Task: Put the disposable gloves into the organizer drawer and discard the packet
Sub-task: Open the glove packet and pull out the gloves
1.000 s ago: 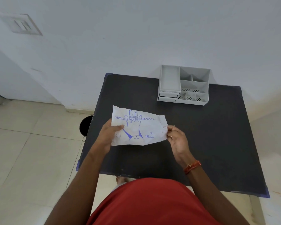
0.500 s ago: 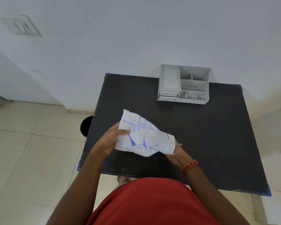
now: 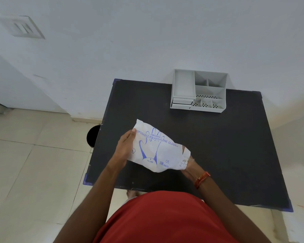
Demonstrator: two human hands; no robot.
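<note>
A white packet printed in blue "disposable polyethylene gloves" hangs tilted above the black table, its right end lower. My left hand grips its left edge. Most of my right hand is hidden behind the packet's torn right end, where crumpled clear gloves show at the opening. The grey organizer stands at the table's far edge against the wall, with two small closed drawers at its front left.
A dark round bin sits on the tiled floor just left of the table. The white wall runs directly behind the organizer. My red shirt fills the bottom of the view.
The packet has gone from level to tilted, right end down. My right hand has slid from pinching the right edge to under the torn end, where gloves now show.
</note>
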